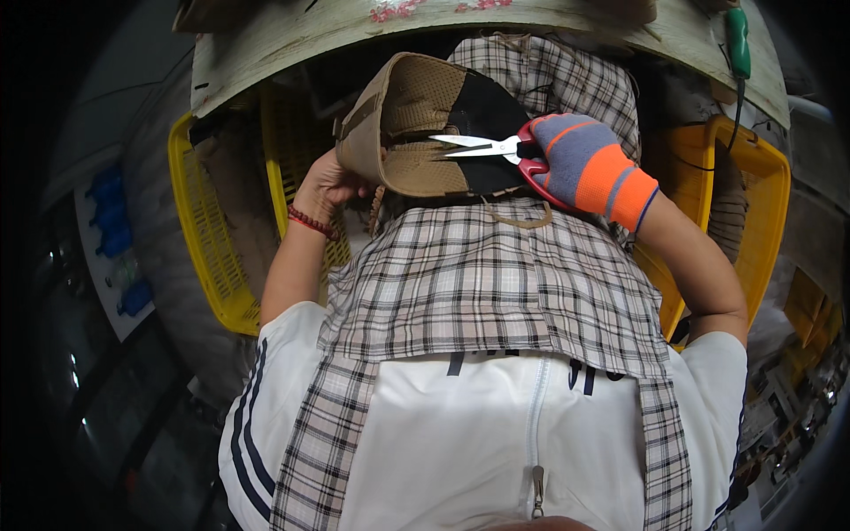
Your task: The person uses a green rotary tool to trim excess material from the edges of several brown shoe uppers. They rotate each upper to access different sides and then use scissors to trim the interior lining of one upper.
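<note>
A tan and black sewn piece (414, 168), which looks like a shoe upper with mesh lining, is held above my lap with its opening toward me. My bare left hand (334, 181) grips its left lower side, some fingers hidden behind it. My right hand (584, 164), in a grey and orange knit glove, is closed around the red handles of a pair of scissors (482, 146). The blades stand apart and reach inside the piece, over the mesh lining. Whether they touch thread or fabric I cannot tell. A tan cord (522, 219) hangs below the piece.
A plaid apron (460, 283) covers my lap. Yellow plastic baskets stand left (212, 257) and right (768, 221), with brown pieces inside. The worktable edge (310, 66) runs across the far side. A green-handled tool (737, 42) with a dark cord hangs at the far right.
</note>
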Available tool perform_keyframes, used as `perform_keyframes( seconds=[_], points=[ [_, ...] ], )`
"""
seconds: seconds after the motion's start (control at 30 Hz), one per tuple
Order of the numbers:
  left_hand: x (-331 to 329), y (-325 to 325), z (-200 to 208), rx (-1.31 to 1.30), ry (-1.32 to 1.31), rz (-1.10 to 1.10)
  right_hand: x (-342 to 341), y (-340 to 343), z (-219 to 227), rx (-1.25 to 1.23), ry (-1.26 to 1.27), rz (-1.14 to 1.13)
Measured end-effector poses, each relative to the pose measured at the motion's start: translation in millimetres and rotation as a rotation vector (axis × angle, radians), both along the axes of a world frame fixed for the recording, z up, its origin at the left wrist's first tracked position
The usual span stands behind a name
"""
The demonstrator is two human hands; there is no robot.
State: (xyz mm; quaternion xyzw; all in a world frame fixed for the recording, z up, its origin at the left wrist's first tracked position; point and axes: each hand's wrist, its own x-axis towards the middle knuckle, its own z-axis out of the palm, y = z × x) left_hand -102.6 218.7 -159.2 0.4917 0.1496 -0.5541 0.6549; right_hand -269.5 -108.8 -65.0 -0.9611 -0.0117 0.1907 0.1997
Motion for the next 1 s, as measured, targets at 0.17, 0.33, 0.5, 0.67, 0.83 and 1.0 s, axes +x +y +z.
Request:
perform_keyframes(
  seconds=[0.17,0.33,0.5,0.67,0.83,1.0],
  points=[
    [-7,5,-1,-0.018,0.011,0.028,-2,6,1,0.039,-0.023,0.076],
    [-13,-6,23,-0.019,-0.067,-0.007,-1,8,8,-0.037,0.124,0.095],
    [-22,-11,29,-0.029,-0.144,-0.002,-3,15,17,-0.061,0.151,0.107],
    [-23,-8,22,0.006,-0.188,-0.021,2,10,10,-0.089,0.112,0.160],
    [-20,-10,27,0.057,-0.185,-0.056,21,-7,0,-0.068,0.065,0.276],
    [-18,-3,17,0.025,-0.179,-0.088,35,-8,2,-0.113,0.094,0.336]
  ],
)
